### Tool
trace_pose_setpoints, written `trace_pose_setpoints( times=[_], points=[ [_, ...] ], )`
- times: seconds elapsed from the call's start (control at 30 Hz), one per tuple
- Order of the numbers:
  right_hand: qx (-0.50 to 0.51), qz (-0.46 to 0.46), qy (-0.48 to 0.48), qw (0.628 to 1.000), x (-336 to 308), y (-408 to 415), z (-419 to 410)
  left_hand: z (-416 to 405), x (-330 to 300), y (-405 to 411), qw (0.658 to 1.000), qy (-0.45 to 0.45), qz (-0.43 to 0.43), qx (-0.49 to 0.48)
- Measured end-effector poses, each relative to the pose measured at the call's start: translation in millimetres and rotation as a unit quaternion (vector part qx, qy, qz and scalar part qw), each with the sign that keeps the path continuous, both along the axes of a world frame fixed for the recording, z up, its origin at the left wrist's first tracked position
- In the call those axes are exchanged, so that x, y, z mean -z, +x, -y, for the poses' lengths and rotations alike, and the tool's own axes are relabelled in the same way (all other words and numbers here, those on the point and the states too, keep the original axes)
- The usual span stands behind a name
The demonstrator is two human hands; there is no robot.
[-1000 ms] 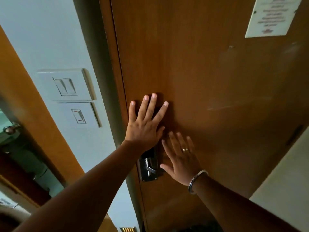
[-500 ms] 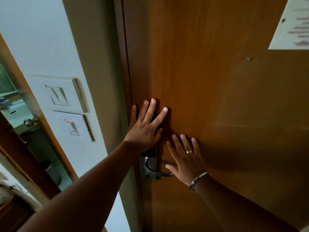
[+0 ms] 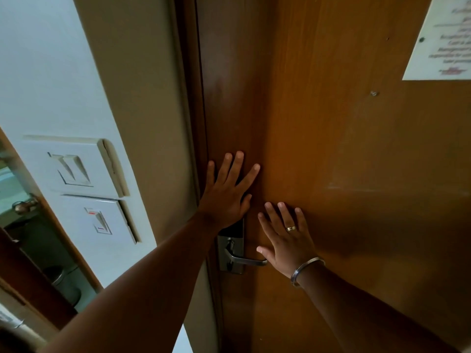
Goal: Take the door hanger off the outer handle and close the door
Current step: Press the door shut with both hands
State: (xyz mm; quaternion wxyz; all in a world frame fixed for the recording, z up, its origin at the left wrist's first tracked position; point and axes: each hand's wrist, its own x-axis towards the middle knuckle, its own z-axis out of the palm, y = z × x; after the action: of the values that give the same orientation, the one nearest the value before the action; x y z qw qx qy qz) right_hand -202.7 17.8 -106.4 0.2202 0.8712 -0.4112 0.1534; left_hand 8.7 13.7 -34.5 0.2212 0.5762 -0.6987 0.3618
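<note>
The brown wooden door fills the right of the view and its left edge sits against the frame. My left hand lies flat on the door just above the metal lock plate, fingers spread. My right hand, with a ring and a bangle, is flat on the door to the right of the lever handle. Neither hand holds anything. No door hanger is in view.
A white printed notice is fixed to the door at the upper right. Two white switch plates are on the wall left of the frame. Further left another door with a round knob stands open, with a bin behind.
Both hands stay flat on the door. The view has shifted, so the door now faces me more squarely and the lever handle shows fully beside my right hand.
</note>
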Motion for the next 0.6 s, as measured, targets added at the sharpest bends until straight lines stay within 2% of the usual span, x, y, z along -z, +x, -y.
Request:
trace_pose_setpoints(
  times=[0.4,0.6],
  points=[
    [0.017,-0.026,-0.026,0.999,1.0,2.8,6.0,11.6,1.1,6.5,0.999,-0.033,0.008,0.013],
    [0.020,-0.024,-0.021,0.999,-4.5,5.5,8.1,21.0,0.8,6.9,1.000,-0.018,0.011,0.008]
  ],
)
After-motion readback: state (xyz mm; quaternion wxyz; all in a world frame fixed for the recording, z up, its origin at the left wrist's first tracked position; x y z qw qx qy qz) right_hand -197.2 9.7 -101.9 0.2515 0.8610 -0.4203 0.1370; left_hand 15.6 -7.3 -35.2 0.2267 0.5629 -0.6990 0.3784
